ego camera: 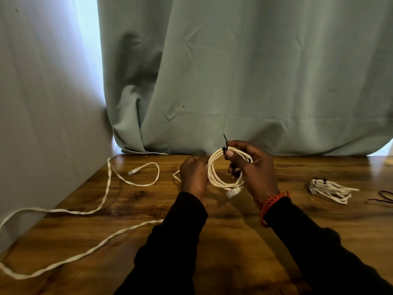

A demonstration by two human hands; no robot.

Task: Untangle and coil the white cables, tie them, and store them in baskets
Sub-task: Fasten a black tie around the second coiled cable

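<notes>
Left hand (pixel 194 175) partly hides the coiled white cable (pixel 221 177), gripping its edge; right hand (pixel 253 169) pinches the black tie (pixel 225 143) atop.

No text, label, brand, number or sign can be read anywhere in the view.
</notes>
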